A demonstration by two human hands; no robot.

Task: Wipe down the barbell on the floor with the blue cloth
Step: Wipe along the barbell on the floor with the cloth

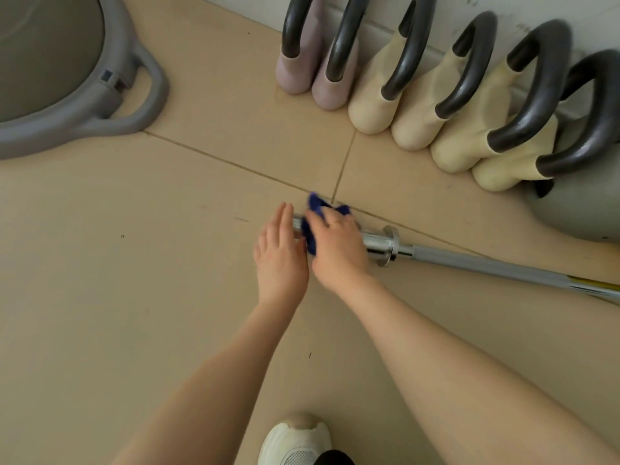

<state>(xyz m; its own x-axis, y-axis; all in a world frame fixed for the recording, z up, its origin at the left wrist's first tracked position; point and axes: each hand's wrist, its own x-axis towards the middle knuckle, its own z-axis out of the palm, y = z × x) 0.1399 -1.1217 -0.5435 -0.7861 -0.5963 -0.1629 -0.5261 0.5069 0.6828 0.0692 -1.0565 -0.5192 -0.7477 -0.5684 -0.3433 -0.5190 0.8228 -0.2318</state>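
A chrome barbell [469,261] lies on the beige tiled floor, running from mid-frame out to the right edge, with a round collar near its sleeve. My right hand [339,250] grips the blue cloth [310,226] around the barbell's sleeve, close to its left end. The cloth bunches out above and left of my fingers. My left hand [280,253] rests with straight fingers at the very end of the sleeve, just left of the cloth. Both hands hide most of the sleeve.
A row of kettlebells [419,105] with dark handles lines the wall at the upper right, the nearest a large grey one [577,209]. A grey balance-ball base [100,105] sits at the upper left. My white shoe [295,441] is at the bottom.
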